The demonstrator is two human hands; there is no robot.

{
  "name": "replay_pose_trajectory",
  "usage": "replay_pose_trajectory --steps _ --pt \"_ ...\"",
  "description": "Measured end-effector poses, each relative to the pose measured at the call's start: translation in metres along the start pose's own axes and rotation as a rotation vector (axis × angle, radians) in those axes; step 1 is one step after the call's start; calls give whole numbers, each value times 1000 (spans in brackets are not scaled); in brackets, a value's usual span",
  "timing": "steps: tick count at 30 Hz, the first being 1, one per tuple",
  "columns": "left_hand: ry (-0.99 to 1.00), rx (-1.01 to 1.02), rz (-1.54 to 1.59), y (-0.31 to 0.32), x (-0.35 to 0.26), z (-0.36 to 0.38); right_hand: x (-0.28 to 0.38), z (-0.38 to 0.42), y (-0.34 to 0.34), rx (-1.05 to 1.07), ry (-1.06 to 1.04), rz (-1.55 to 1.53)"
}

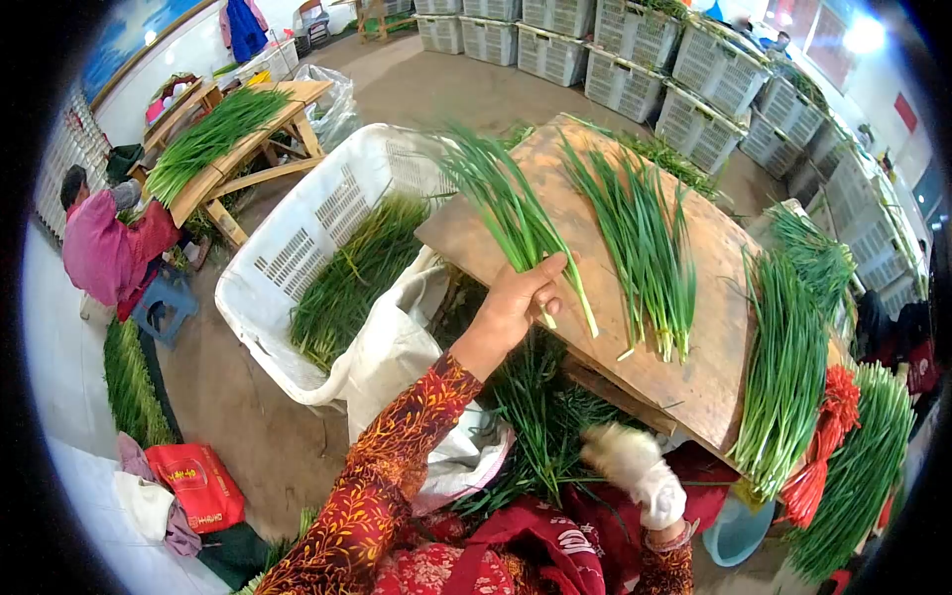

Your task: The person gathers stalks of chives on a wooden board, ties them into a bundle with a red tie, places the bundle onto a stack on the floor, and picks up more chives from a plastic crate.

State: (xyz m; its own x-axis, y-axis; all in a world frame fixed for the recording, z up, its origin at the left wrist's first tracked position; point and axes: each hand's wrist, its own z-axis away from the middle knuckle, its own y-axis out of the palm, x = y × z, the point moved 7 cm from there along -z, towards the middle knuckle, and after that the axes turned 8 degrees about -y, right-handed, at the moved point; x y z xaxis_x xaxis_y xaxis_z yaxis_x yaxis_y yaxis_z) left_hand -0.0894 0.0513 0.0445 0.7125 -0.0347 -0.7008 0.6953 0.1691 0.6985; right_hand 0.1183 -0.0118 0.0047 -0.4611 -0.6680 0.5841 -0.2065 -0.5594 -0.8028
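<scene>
My left hand [516,302], bare, is closed round the pale stems of a small bunch of garlic chives [496,203] above the left edge of a wooden board [719,278]. The leaves point up and away; their far tips are blurred. My right hand [635,466], in a whitish glove, is over my lap, its fingers smeared by motion. Loose chives [535,416] lie just left of it, below the board. On the board rests another bunch of chives [640,248], and a thicker pile [783,367] lies along its right side.
A white plastic crate [273,223] with chives stands left of the board, a white sack [382,387] over its near side. Red ties [823,436] hang at the right. Another person [114,243] sits at a wooden bench, far left. Stacked crates [620,84] line the back.
</scene>
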Motion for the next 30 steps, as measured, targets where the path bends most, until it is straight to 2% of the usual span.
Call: replay_pose_trajectory --steps 1,2,3,6,8,9,11,12,13,15,16,17,19,21,23,25,28,29,30 --pt "-39 59 -4 5 4 2 5 -5 -28 -278 -3 -58" --pt "-49 28 8 7 11 4 2 -9 -45 -342 127 -508" --pt "-54 36 6 10 17 6 14 -19 -68 -398 139 -697" --pt "-128 187 -35 22 39 7 18 -46 -82 -402 141 -867" --pt "-125 183 -89 19 44 4 2 -67 -62 -384 113 -1210" --pt "-124 171 -139 17 46 3 0 -72 -58 -379 109 -1206" --pt "-100 120 -157 14 48 7 -9 -70 -57 -560 133 -1138" --pt "-119 89 -160 9 54 8 -9 -68 -63 -564 99 -965" --pt "-142 59 -164 5 60 10 -7 -67 -61 -566 106 -970" --pt "-217 58 -146 5 71 11 1 -60 -76 -679 107 -350" --pt "-213 53 -157 7 73 11 -9 -64 -65 -672 109 -503" --pt "-207 49 -167 8 75 11 -12 -66 -60 -669 113 -498" --pt "-215 47 -129 10 78 13 -19 -66 -50 -777 97 -980" --pt "-228 49 -102 11 79 17 -22 -65 -47 -735 143 -953" --pt "-217 -94 -180 2 78 21 -30 -64 -43 -818 150 -683" --pt "-191 -92 -207 5 72 27 -15 -59 -52 -916 74 -557" --pt "-9 -62 -350 10 57 34 -6 -52 -49 -987 74 -514" --pt "-15 -58 -353 8 55 35 -6 -50 -49 -992 80 -514" --pt "12 -47 -282 4 48 37 -11 -47 -46 -1033 86 -693"
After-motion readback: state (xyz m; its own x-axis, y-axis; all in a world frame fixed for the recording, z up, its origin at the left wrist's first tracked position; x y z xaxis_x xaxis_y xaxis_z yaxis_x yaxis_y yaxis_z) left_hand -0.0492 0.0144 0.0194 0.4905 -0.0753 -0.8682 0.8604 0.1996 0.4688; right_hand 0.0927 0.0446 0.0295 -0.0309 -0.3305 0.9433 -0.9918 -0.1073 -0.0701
